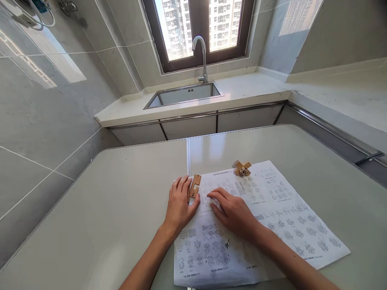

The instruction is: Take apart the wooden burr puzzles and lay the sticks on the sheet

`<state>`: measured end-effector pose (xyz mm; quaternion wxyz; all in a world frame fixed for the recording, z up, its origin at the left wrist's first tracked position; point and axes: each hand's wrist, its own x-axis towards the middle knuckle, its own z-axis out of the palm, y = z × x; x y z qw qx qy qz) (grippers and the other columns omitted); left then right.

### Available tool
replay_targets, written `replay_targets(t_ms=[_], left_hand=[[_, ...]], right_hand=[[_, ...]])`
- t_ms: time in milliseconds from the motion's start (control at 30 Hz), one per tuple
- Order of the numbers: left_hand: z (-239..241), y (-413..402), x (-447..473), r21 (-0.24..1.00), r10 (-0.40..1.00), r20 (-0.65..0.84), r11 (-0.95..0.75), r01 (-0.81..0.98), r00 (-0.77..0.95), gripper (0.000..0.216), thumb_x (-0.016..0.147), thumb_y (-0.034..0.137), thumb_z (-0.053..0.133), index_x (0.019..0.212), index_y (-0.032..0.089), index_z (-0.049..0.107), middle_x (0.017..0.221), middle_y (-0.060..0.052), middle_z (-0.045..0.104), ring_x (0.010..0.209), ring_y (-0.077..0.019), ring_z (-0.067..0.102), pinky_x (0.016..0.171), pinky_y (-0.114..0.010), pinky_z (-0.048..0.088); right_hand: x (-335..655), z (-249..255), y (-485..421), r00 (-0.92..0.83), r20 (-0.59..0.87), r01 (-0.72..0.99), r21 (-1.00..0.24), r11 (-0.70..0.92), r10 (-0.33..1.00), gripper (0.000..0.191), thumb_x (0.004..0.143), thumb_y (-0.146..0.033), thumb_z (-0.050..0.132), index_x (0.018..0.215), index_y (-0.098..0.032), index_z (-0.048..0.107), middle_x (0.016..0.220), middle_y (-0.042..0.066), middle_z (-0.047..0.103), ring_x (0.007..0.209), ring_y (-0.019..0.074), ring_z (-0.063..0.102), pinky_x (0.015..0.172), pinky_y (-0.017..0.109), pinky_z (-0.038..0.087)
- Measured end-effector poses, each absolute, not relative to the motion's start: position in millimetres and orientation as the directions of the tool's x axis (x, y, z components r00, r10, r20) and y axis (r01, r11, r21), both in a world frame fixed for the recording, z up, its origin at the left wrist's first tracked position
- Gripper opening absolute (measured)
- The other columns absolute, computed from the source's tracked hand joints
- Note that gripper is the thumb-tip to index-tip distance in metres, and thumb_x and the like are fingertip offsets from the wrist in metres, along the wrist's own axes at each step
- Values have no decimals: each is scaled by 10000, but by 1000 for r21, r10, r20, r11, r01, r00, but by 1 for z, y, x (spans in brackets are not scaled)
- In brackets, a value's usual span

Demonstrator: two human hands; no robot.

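A large white sheet (281, 217) printed with small diagrams lies on the pale table (121, 209). My left hand (179, 203) rests flat at the sheet's left edge, fingers against two notched wooden puzzle bars (194, 187) lying side by side. My right hand (232, 211) lies on the sheet just right of those bars, fingertips pressed on the paper, holding nothing that I can see. A small assembled wooden cross puzzle (242, 168) stands on the sheet's far edge, apart from both hands.
A seam (188, 155) splits the table top in two. Beyond it run a counter with a steel sink (184, 95) and curved tap (202, 56) under a window. Tiled wall stands at the left, another counter (347, 96) at the right.
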<state>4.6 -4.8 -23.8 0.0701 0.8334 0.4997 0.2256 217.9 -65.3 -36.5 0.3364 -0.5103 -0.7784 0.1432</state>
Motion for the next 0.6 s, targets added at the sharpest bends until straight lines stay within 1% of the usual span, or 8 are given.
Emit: replay_targets(t_ms=[133, 267, 333, 500, 600], left_hand=[[-24, -5, 5, 312, 862, 335, -482, 819, 380, 511, 998, 363, 607, 1482, 229, 512, 1561, -131, 550, 1507, -375, 420, 1220, -633, 397], [-23, -6, 7, 270, 836, 327, -529, 804, 440, 498, 1023, 373, 586, 1505, 270, 518, 1614, -91, 515, 1539, -392, 371, 1237, -671, 345], [-24, -5, 7, 253, 827, 311, -547, 798, 469, 529, 1039, 386, 566, 1551, 283, 483, 1646, -77, 484, 1558, -400, 345, 1242, -688, 325], [-27, -5, 6, 208, 805, 307, -577, 790, 508, 645, 1070, 410, 515, 1666, 279, 308, 1691, -88, 416, 1604, -403, 265, 1263, -703, 275], [-27, -6, 6, 193, 810, 289, -572, 797, 511, 655, 1079, 413, 496, 1678, 262, 280, 1706, -94, 385, 1617, -407, 224, 1269, -700, 266]], right_hand=[[218, -36, -65, -262, 362, 701, -566, 434, 895, 230, 1049, -197, 498, 1255, -215, 599, 1221, 95, 708, 903, 224, 750, 698, 351, 613], [219, -37, -66, -275, 363, 703, -556, 443, 891, 248, 1041, -188, 501, 1268, -212, 600, 1223, 101, 705, 921, 227, 751, 709, 344, 612], [220, -37, -66, -277, 362, 707, -551, 444, 890, 251, 1042, -190, 497, 1269, -212, 600, 1225, 104, 707, 920, 230, 751, 705, 345, 611], [220, -36, -65, -276, 362, 706, -552, 443, 890, 244, 1044, -197, 494, 1258, -224, 607, 1211, 104, 712, 914, 227, 751, 699, 335, 606], [219, -36, -65, -273, 359, 708, -554, 439, 893, 238, 1044, -191, 492, 1250, -220, 609, 1206, 101, 712, 892, 221, 748, 688, 332, 599]])
